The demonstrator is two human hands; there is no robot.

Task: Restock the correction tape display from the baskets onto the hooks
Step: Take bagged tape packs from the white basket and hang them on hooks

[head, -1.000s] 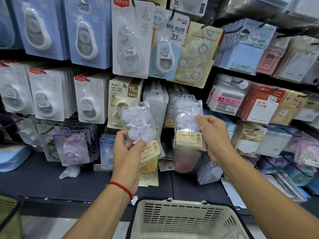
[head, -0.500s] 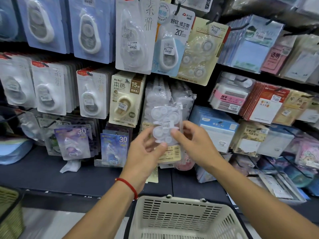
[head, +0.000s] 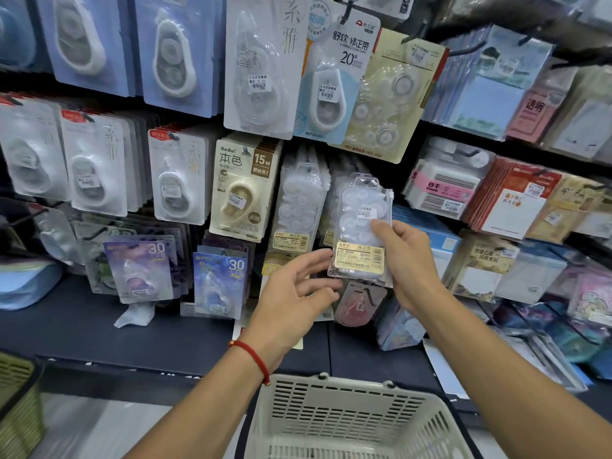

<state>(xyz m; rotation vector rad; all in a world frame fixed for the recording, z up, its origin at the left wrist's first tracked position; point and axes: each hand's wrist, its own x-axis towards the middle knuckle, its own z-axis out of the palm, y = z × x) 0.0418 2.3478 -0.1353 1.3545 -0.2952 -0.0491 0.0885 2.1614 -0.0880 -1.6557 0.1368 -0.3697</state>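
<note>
My right hand (head: 405,260) pinches a clear bag of white correction tapes (head: 362,226) with a yellow label, held up in front of the hook row. Its top edge is at the level of the hanging bags of the same kind (head: 299,207). My left hand (head: 293,299) is just left of and below the bag, fingers spread and relaxed, holding nothing; a red string is on that wrist. A cream plastic basket (head: 347,415) sits below my arms; what lies inside is hidden.
Hooks carry many carded correction tapes: blue cards (head: 165,54) at top left, white cards (head: 96,167) on the middle left, a beige 15M card (head: 241,187). Sticky-note packs (head: 516,200) fill the right. A green basket (head: 16,402) is at the lower left edge.
A second ago each hand held one bag. The hands then met at the middle; now only the right hand holds a bag, raised to the right, and the left hand has let go.
</note>
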